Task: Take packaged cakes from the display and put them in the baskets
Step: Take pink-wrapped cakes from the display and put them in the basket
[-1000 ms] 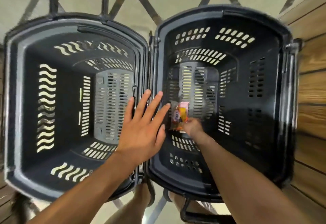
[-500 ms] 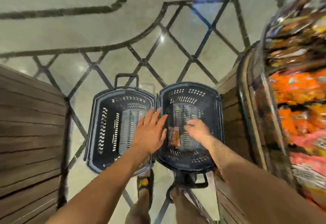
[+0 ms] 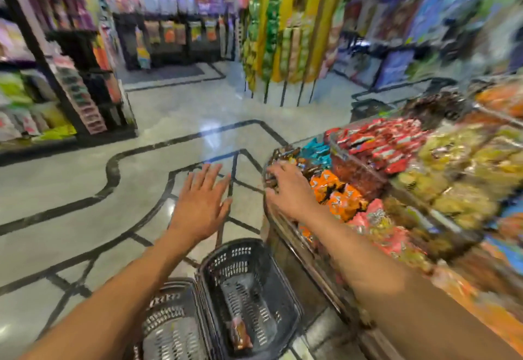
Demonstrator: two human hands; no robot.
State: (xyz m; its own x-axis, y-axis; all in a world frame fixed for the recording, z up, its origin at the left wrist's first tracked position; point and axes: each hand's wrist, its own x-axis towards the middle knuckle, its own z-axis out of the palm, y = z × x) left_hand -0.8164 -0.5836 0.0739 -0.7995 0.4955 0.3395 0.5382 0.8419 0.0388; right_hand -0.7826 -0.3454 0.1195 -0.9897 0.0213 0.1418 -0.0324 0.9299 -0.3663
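Reaching right hand (image 3: 285,189): is lying over the brown packets (image 3: 286,156) at the near corner of the display (image 3: 283,235), fingers bent downward; blur is hiding whether it is gripping one.
Left hand (image 3: 202,201): is hovering flat over the floor (image 3: 141,175), fingers spread, holding nothing.
Baskets: two are sitting side by side below both hands, the left basket (image 3: 169,328) and the right basket (image 3: 252,272).
Packaged cake (image 3: 240,334): one is lying in the right basket, well apart from both hands.

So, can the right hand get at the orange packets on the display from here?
Probably yes. The right hand is over the near edge of the display, just beside the orange packets, and nothing stands between them.
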